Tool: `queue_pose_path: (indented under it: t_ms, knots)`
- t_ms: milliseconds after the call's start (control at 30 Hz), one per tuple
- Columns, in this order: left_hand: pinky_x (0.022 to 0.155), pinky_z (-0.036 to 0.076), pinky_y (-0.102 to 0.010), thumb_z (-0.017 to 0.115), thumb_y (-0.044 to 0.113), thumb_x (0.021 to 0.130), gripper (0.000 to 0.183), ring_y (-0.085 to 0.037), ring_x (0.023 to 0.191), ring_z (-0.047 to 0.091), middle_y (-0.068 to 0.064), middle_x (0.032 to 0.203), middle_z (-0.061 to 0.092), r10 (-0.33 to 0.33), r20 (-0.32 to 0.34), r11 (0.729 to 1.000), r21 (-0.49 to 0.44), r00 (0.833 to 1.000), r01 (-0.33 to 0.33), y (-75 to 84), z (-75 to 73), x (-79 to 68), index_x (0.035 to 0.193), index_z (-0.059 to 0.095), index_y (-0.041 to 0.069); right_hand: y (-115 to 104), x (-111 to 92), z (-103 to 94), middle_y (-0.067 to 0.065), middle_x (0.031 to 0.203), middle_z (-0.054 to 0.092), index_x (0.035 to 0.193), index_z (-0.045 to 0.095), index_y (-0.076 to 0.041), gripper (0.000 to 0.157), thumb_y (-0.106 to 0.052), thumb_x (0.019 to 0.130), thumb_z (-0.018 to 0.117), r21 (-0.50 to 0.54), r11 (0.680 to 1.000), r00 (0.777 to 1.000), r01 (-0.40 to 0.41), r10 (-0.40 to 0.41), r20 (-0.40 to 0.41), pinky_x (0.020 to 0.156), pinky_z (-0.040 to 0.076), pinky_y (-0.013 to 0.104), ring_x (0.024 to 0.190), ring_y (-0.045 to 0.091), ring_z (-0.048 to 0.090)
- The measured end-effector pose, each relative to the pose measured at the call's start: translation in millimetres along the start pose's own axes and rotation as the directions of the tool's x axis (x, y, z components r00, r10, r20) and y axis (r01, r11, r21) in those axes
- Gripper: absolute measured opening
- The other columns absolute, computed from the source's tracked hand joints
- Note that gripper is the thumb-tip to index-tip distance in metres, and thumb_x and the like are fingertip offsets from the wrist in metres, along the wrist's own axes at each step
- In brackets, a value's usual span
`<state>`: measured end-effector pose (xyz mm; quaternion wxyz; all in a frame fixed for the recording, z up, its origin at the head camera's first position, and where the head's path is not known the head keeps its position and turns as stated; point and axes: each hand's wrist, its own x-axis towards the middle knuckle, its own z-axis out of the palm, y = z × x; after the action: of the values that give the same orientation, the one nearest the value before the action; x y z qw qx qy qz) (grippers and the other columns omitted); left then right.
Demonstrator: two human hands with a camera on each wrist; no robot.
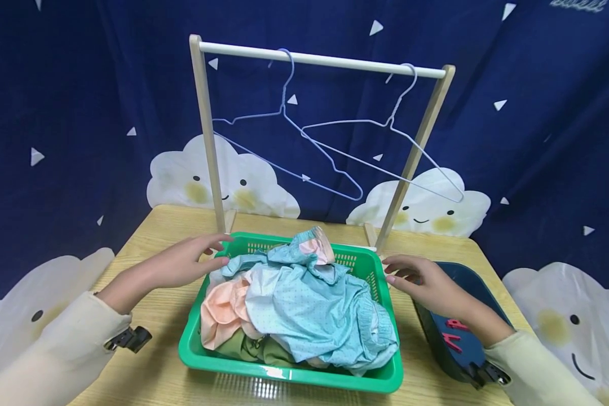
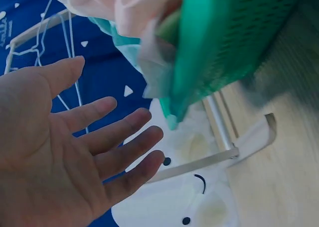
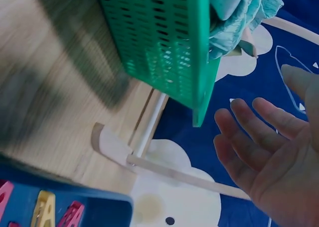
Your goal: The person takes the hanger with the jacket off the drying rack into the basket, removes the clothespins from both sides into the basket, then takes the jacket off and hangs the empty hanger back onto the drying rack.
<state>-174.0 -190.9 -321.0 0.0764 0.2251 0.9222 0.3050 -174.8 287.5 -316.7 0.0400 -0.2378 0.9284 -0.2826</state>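
A green plastic basket (image 1: 284, 375) stands on the table, heaped with clothes. On top lies a light blue dotted garment (image 1: 309, 304), with a peach garment (image 1: 224, 310) at the left and an olive green one (image 1: 254, 348) under them at the front. My left hand (image 1: 193, 259) hovers by the basket's back left corner, fingers spread and nothing in the palm. At the right rim is my right hand (image 1: 426, 282), its fingers loosely bent around empty air. Both wrist views show bare palms beside the basket's outer walls.
Behind the basket stands a wooden rack with a white rail (image 1: 325, 59). A blue-violet wire hanger (image 1: 284, 110) and a paler hanger (image 1: 391, 121) hang from it. A dark blue bin (image 1: 467, 276) holding clothespins (image 3: 45, 209) sits at the right. A navy cloud-print curtain (image 1: 106, 84) hangs behind.
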Motion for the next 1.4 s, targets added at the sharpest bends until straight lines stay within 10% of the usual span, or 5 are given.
queue_pose_path:
  t_ms: [333, 733, 1167, 1400]
  knots:
    - [0.088, 0.057, -0.052, 0.055, 0.031, 0.104, 0.057, -0.039, 0.107, 0.069, -0.029, 0.128, 0.065, -0.122, -0.032, 0.992, -0.002, 0.992, 0.122, -25.0, 12.8, -13.1, 0.144, 0.046, -0.009, 15, -17, 8.8, 0.007, 0.113, 0.073, 0.132, 0.062, -0.002, 0.042, -0.032, 0.103, 0.060, -0.027, 0.994, 0.994, -0.106, 0.107, 0.033, 0.073, 0.055, 0.023, 0.091, 0.008, 0.067]
    - [0.055, 0.046, -0.027, 0.055, 0.009, 0.102, 0.054, -0.017, 0.070, 0.065, -0.010, 0.090, 0.074, -0.073, 0.028, 0.974, -0.212, 0.997, 0.077, -44.4, 27.8, -26.0, 0.147, 0.038, -0.014, 27, -25, 30.3, 0.012, 0.115, 0.072, 0.129, 0.063, 0.003, 0.037, -0.024, 0.104, 0.058, 0.052, 0.995, 0.993, -0.083, 0.078, 0.090, 0.071, 0.055, 0.023, 0.091, 0.011, 0.068]
    - [0.051, 0.038, -0.024, 0.051, 0.008, 0.105, 0.060, -0.008, 0.054, 0.043, 0.002, 0.064, 0.048, -0.163, 0.048, 0.816, -0.555, 0.985, 0.162, -50.1, 47.9, -30.0, 0.156, 0.023, -0.007, 27, -27, 37.7, 0.008, 0.084, 0.063, 0.115, 0.057, 0.012, 0.028, -0.014, 0.105, 0.053, 0.351, 0.924, 0.980, -0.151, 0.095, 0.172, 0.065, 0.055, 0.026, 0.071, 0.013, 0.064]
    - [0.052, 0.039, -0.025, 0.052, 0.009, 0.105, 0.059, -0.008, 0.054, 0.042, 0.004, 0.062, 0.046, -0.201, 0.030, 0.796, -0.578, 0.979, 0.181, -51.6, 52.3, -28.7, 0.155, 0.025, -0.004, 29, -28, 38.8, 0.001, 0.080, 0.061, 0.118, 0.052, 0.017, 0.033, -0.014, 0.105, 0.054, 0.437, 0.875, 0.972, -0.208, 0.133, 0.195, 0.068, 0.055, 0.027, 0.070, 0.008, 0.059]
